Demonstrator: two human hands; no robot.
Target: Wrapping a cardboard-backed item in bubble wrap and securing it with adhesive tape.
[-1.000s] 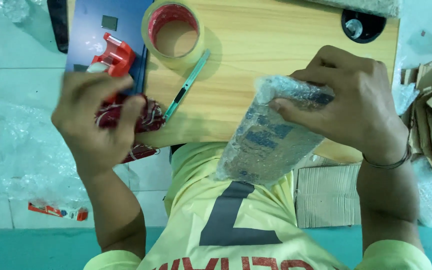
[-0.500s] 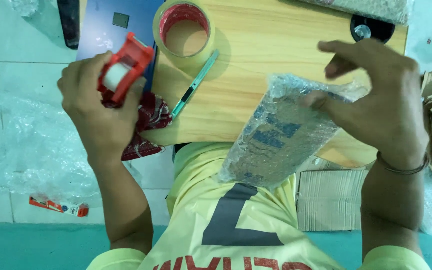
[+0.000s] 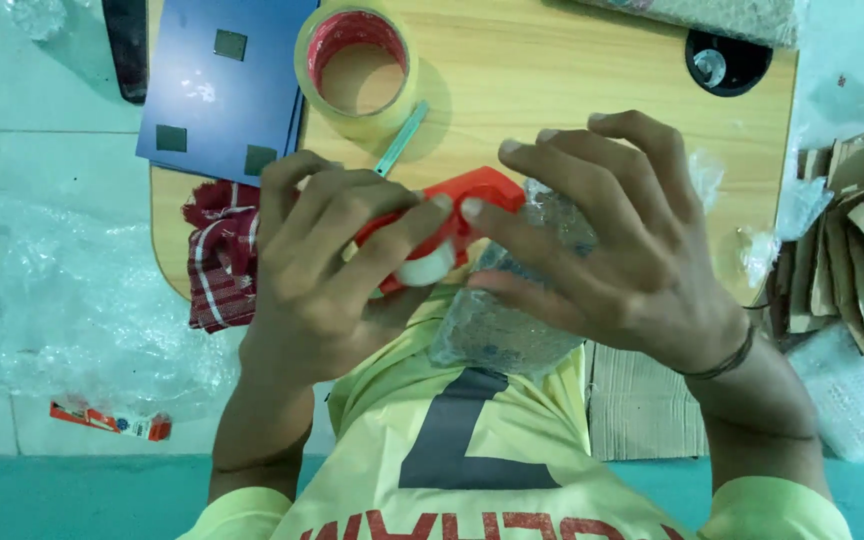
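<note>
The left hand (image 3: 327,275) is wrapping its grip around a small red tape dispenser (image 3: 452,215), fingers curled over the top and thumb side pressing its body, so the white roll inside it is facing down toward the parcel. That hold looks chosen to keep the dispenser's front edge pressed against the wrapping. The right hand (image 3: 632,260) is clamping a bubble-wrapped parcel (image 3: 512,320), fingers spread across its upper face and the fingertips meeting the dispenser's nose; the spread seems meant to steady the soft package and flatten the wrap where the two are touching. Both are being held in the air, just off the near edge of the worktop (image 3: 572,80), above the person's lap and yellow shirt (image 3: 472,470).

The parcel is looking flat and oblong, its clear bubble film crinkled and shiny, with a bluish, patterned thing showing dimly through; what it is cannot be told.

Farther out on the worktop, a large roll of clear tape (image 3: 357,70) with a red core is lying flat, a green pen-like tool (image 3: 400,140) is lying just beside it, and a dark blue board (image 3: 222,80) is lying to its left. A red checked cloth (image 3: 220,255) is hanging over the worktop's edge. Loose bubble wrap (image 3: 82,300) is lying on the floor, and flattened cardboard (image 3: 852,250) is piling up at the right.
</note>
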